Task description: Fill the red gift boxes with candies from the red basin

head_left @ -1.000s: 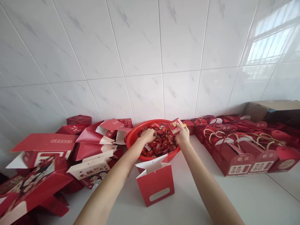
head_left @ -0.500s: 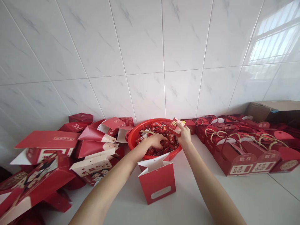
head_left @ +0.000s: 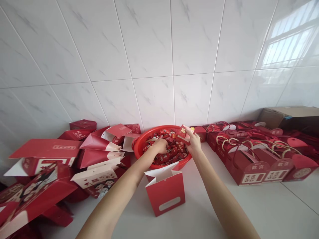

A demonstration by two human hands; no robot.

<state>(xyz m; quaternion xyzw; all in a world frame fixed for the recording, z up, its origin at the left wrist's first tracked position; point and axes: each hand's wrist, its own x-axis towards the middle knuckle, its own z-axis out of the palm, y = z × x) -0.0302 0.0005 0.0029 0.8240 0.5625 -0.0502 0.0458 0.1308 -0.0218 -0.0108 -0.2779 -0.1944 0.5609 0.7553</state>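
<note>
An orange-red basket (head_left: 140, 146) holds many red wrapped packets (head_left: 171, 154). My left hand (head_left: 160, 146) reaches into its left part, fingers bent down among the packets; whether they grip one is hidden. At the basket's right rim my right hand (head_left: 193, 139) is closed on small red packets (head_left: 183, 132), one with a yellow bit beside it. An upright red paper bag (head_left: 165, 194), its top open and white inside, stands in front of the basket between my forearms.
Unfilled-looking red and cream boxes (head_left: 98, 176) lie piled at the left. Closed red boxes with rope handles (head_left: 251, 169) stand in rows at the right, a cardboard box (head_left: 271, 116) behind them. A tiled wall (head_left: 152, 49) rises behind.
My left hand has moved slightly left and up within the basket. The right hand still holds its packets near the rim. The whole view has shifted a little.
</note>
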